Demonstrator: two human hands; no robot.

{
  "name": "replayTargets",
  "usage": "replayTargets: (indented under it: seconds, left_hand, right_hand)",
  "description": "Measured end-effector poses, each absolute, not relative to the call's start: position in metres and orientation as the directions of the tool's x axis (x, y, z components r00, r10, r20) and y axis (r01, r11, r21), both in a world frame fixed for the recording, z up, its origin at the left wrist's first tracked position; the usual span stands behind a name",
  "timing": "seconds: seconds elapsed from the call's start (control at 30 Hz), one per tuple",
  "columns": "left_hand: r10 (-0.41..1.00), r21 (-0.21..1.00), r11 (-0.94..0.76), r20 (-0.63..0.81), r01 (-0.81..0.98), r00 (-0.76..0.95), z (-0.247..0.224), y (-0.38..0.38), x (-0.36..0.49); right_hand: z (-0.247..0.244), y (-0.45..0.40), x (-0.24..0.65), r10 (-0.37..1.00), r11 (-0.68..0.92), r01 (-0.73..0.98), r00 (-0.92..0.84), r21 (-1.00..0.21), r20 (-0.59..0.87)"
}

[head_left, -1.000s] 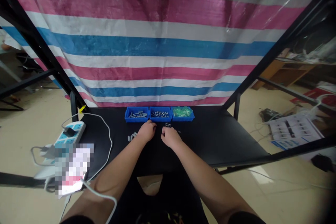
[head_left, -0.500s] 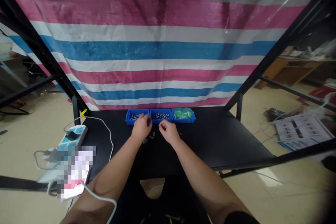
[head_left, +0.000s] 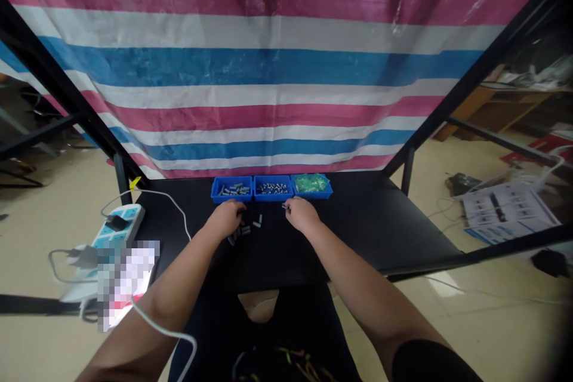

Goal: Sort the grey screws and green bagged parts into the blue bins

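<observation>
My left hand (head_left: 226, 218) is low over the black table, in front of the left blue bin (head_left: 215, 191). Its fingers are curled, and whatever they hold is hidden. Several small grey cylinders (head_left: 245, 230) lie just beside and below it, with two more cylinders (head_left: 257, 224) a little to the right. My right hand (head_left: 302, 213) is closed in a pinch on a small silvery piece (head_left: 284, 207), in front of the gap between the middle and right bins. Grey cylinders (head_left: 236, 190) fill the left bin. Small metal screw-like parts (head_left: 272, 188) are in the middle blue bin (head_left: 274, 197).
Green plastic packets (head_left: 311, 182) fill the right blue bin (head_left: 319, 194). A power strip (head_left: 129, 221) with plugs and a white cable stands at the table's left edge, beside a blurred-out device (head_left: 129, 286). A striped sheet (head_left: 277, 65) hangs behind the black table (head_left: 367, 227).
My left hand has drawn back from the left bin to the table, where more grey cylinders now show. My right hand has shifted slightly right, and the silvery piece shows at its fingertips. The view has tilted down.
</observation>
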State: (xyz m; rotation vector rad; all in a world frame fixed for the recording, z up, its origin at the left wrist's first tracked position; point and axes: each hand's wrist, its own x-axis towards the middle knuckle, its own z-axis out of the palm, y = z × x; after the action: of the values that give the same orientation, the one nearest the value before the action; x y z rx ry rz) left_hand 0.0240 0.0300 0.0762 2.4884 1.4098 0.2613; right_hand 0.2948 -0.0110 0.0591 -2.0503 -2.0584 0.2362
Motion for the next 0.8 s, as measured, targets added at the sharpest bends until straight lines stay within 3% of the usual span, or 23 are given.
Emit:
replayTargets:
  seconds: [0.3,0.6,0.7,0.8]
  left_hand:
    - [0.783,0.313,-0.573,-0.062,0.757,0.619,0.064,0.034,0.021]
    - [0.798,0.315,-0.569,-0.011,0.760,0.603,0.069,0.029,0.021]
    - [0.838,0.308,-0.534,0.066,0.787,0.542,0.083,0.042,0.021]
    - [0.888,0.342,-0.460,0.167,0.819,0.429,0.099,0.061,0.020]
  right_hand:
    - [0.051,-0.010,0.283,0.996,0.048,0.981,-0.034,-0.187,0.078]
    - [0.072,0.004,0.261,0.977,0.171,0.957,-0.134,-0.233,0.169]
    - [0.089,0.023,0.253,0.976,0.106,0.953,-0.046,-0.284,0.211]
    - [0.103,0.038,0.257,0.985,-0.013,0.964,0.059,-0.267,0.164]
